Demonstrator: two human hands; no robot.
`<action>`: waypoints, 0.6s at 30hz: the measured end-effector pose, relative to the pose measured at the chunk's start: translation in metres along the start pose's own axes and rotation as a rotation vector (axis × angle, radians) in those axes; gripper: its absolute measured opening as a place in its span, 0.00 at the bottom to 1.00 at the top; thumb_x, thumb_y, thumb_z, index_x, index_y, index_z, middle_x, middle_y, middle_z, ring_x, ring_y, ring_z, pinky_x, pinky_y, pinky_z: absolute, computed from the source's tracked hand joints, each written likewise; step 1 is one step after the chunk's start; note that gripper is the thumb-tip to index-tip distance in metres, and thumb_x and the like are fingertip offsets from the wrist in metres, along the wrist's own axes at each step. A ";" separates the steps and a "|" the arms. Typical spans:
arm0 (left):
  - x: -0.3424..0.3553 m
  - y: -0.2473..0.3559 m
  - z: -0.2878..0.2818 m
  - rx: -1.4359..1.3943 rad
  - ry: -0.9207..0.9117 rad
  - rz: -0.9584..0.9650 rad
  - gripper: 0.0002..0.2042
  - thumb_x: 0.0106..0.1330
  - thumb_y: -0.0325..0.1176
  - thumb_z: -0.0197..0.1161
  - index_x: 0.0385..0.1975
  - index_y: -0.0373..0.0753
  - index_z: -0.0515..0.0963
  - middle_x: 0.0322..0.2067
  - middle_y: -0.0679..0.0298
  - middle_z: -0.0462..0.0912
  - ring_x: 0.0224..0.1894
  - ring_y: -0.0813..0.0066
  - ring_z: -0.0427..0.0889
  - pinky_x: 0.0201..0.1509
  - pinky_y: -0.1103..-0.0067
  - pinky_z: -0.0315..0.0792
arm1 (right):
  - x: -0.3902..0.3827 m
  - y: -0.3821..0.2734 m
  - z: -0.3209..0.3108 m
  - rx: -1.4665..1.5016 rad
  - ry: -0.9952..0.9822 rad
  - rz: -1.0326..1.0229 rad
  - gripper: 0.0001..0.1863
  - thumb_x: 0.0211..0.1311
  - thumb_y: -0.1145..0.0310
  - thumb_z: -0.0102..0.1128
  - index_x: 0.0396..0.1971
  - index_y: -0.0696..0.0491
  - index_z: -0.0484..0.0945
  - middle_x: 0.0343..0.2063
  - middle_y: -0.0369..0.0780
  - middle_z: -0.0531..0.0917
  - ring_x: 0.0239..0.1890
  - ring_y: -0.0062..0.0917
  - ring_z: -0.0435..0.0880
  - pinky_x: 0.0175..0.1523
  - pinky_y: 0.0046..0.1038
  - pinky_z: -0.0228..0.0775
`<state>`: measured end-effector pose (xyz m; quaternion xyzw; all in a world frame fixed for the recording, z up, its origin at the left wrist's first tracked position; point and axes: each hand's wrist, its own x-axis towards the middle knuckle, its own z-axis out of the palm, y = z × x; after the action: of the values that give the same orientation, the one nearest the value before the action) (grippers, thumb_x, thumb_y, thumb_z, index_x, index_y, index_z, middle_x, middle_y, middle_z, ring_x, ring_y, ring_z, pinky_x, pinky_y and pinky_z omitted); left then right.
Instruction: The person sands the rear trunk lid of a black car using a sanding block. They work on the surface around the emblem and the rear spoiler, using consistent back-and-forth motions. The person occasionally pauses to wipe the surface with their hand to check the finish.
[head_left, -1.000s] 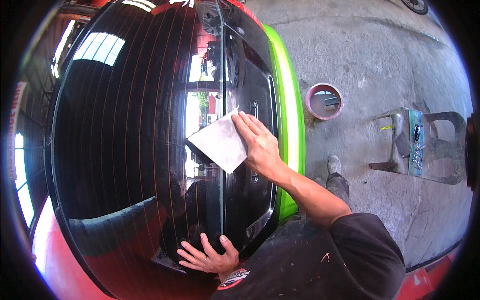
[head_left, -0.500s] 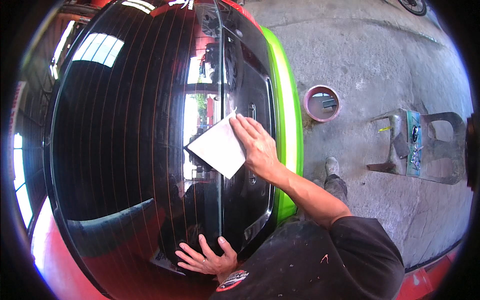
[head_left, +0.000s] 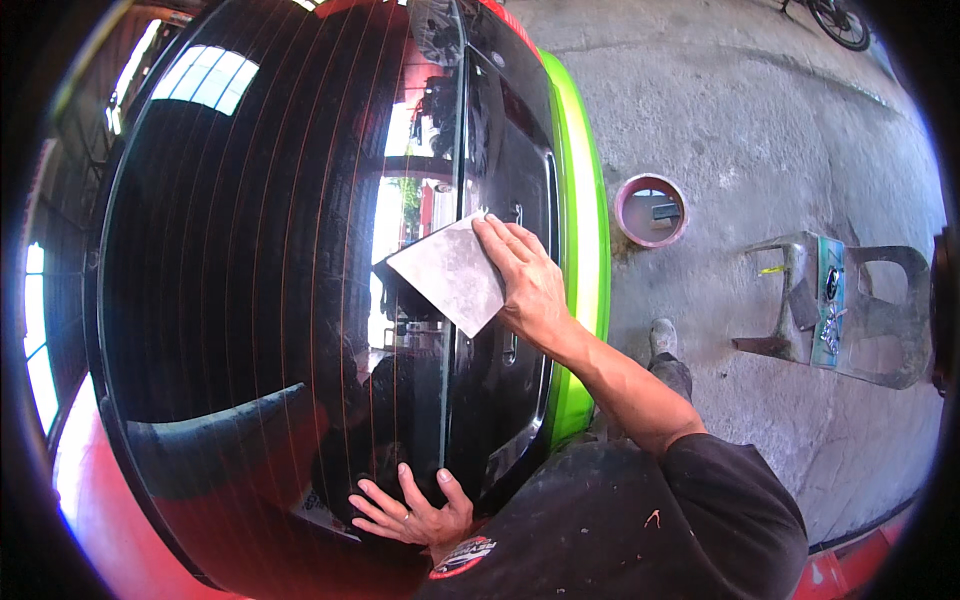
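Note:
A thin, pale grey square sheet (head_left: 452,275), its exact kind unclear, is gripped along its right edge by my right hand (head_left: 530,280). My fingers lie over that edge; the thumb is hidden. The sheet is over the seam between a car's dark rear window (head_left: 230,260) and its glossy black tailgate panel (head_left: 510,400). Whether it touches the surface I cannot tell. Lower down, my left hand (head_left: 420,508) rests with fingers spread on the dark glass, holding nothing.
A bright green bumper (head_left: 580,250) edges the car on the right. On the concrete floor (head_left: 740,150) stand a round reddish tub (head_left: 652,210) with liquid and a grey plastic stool (head_left: 880,345) bearing small things. A wheel (head_left: 840,25) shows at the far right.
The sheet has tilted, so its face looks greyer, and it sits slightly farther right and up with my right hand. My left hand has stayed almost in place. The whole view has shifted a little.

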<state>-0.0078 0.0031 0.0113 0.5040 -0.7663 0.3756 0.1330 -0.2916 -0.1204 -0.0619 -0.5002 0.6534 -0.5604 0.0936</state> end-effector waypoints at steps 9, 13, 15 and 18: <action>0.000 -0.003 -0.002 0.005 -0.006 0.016 0.24 0.68 0.49 0.58 0.59 0.42 0.76 0.71 0.42 0.61 0.75 0.36 0.53 0.74 0.39 0.39 | -0.006 0.017 0.002 -0.002 0.000 -0.107 0.37 0.53 0.67 0.68 0.66 0.54 0.70 0.64 0.49 0.74 0.65 0.46 0.72 0.69 0.40 0.66; 0.002 -0.003 0.000 0.009 -0.012 0.016 0.24 0.68 0.49 0.58 0.60 0.42 0.76 0.71 0.41 0.61 0.75 0.36 0.53 0.74 0.38 0.39 | -0.007 0.022 0.007 -0.011 -0.009 -0.106 0.38 0.53 0.66 0.69 0.67 0.54 0.69 0.65 0.49 0.73 0.66 0.46 0.71 0.70 0.41 0.65; 0.000 -0.004 -0.001 0.012 -0.013 0.018 0.24 0.68 0.49 0.58 0.60 0.42 0.76 0.71 0.41 0.61 0.75 0.36 0.53 0.74 0.38 0.39 | -0.010 0.022 0.009 -0.005 -0.025 -0.088 0.40 0.51 0.64 0.71 0.67 0.54 0.69 0.66 0.49 0.73 0.67 0.47 0.70 0.70 0.42 0.63; 0.001 -0.003 -0.001 0.009 -0.006 0.014 0.24 0.68 0.49 0.58 0.60 0.42 0.76 0.71 0.41 0.61 0.75 0.36 0.53 0.74 0.38 0.39 | -0.003 0.015 0.005 -0.026 -0.019 -0.088 0.41 0.52 0.63 0.71 0.68 0.54 0.68 0.66 0.49 0.73 0.67 0.46 0.70 0.70 0.42 0.64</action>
<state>-0.0056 0.0024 0.0135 0.5002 -0.7685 0.3786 0.1259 -0.2953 -0.1238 -0.0776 -0.5351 0.6369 -0.5507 0.0686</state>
